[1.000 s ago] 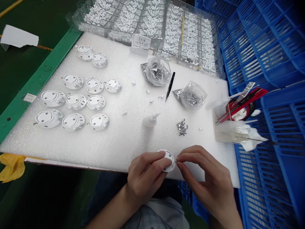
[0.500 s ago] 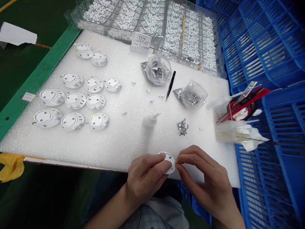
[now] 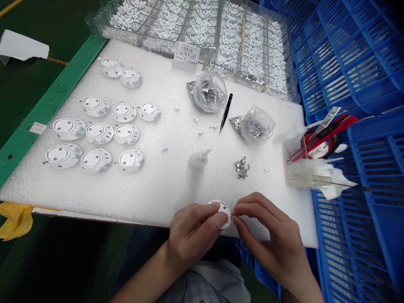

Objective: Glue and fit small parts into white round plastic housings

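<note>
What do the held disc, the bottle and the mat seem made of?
Disc: plastic or painted metal, smooth white; the even colour leaves it open.
Bottle: probably plastic, milky finish; its pale, slightly see-through body and thin nozzle suggest that.
Mat: likely foam, white; the grainy, beaded surface points to it.

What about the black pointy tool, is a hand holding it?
No, the black pointy tool lies between plastic bags, away from the left hand and right hand.
</note>
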`<state>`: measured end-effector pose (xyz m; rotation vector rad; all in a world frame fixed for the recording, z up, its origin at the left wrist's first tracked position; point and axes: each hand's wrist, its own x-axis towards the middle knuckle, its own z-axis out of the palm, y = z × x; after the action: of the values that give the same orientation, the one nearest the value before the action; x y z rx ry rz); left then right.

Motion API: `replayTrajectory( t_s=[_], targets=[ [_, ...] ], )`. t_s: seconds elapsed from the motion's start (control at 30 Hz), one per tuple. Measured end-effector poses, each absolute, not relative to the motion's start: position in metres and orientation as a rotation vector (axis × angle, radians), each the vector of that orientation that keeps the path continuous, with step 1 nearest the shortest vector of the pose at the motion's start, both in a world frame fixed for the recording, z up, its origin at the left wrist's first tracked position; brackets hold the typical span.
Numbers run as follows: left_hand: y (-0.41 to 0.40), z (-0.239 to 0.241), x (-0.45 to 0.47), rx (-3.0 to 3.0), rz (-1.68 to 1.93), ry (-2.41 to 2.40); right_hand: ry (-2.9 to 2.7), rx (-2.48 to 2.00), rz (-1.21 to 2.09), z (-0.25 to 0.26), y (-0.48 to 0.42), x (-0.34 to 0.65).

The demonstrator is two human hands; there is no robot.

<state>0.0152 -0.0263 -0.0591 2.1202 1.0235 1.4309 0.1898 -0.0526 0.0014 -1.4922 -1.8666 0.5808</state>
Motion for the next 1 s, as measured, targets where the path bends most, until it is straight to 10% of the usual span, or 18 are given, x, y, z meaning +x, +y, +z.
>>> replayTrajectory(
  t_s=[1.0],
  targets=[
    [-0.026, -0.059, 0.014, 2.056, 1.425, 0.992, -1.592, -1.507, 0.832, -0.013, -0.060, 0.191]
  ],
)
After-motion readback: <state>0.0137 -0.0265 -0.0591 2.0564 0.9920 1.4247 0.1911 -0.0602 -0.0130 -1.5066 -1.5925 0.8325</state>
